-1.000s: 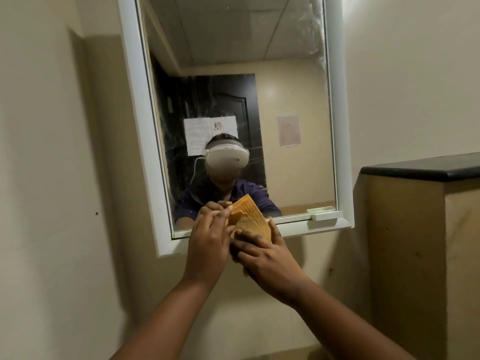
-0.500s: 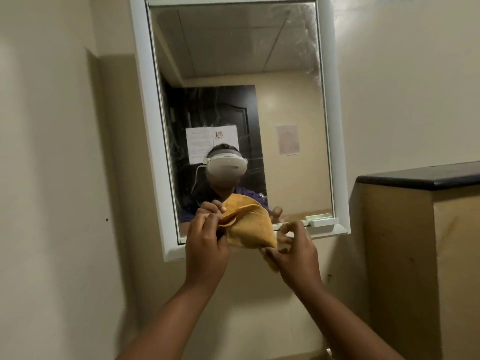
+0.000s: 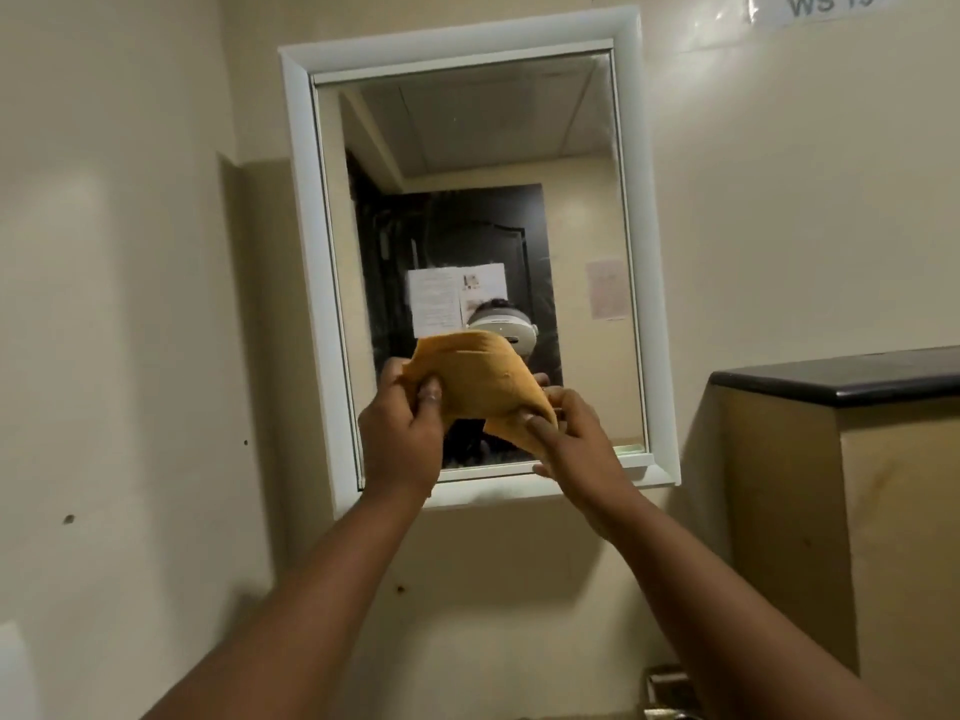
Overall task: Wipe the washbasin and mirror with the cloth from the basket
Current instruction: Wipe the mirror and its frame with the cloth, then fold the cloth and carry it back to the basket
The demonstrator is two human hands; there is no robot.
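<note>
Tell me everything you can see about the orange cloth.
The orange cloth looks like soft woven fabric, folded or bunched, with creases on its upper face. It is held up before the lower part of the mirror. The left hand grips its left edge; the right hand pinches its lower right corner.

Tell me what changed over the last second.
Both hands, left and right, raised the cloth from the mirror's bottom edge up in front of the glass, spreading it wider. Both hands' hold on it stayed.
</note>
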